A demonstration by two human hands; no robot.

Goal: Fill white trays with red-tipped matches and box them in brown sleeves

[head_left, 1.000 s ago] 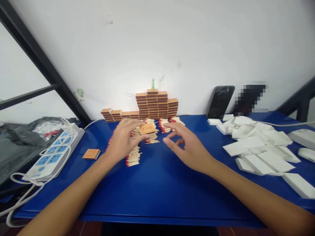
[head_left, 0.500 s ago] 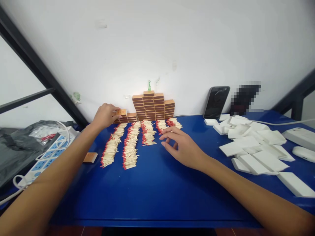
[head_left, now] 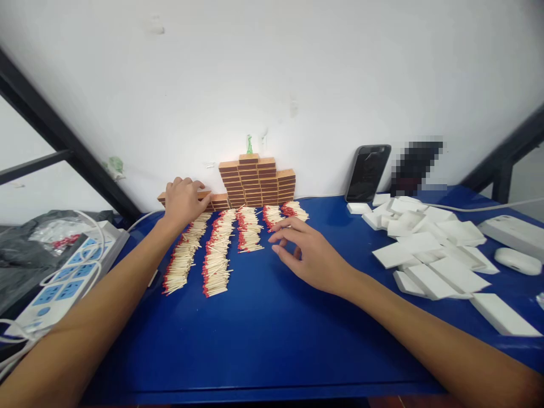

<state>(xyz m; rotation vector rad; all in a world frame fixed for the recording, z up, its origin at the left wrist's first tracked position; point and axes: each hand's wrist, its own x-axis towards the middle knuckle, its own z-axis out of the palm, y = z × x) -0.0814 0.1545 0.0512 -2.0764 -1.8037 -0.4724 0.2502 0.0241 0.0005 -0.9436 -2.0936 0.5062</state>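
Red-tipped matches [head_left: 217, 255] form five rows; left hand [head_left: 182, 199] touches one matchbox [head_left: 204, 195].

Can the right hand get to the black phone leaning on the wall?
Probably yes. The right hand looks like it holds nothing, and mostly blue tabletop lies between it and the black phone. Just a small white box sits low in front of the phone.

Covered and pixelated
Far left, the left hand [head_left: 183, 201] hides some of the low matchbox row [head_left: 220, 202]; far right, a dark object [head_left: 417, 165] is unreadable.
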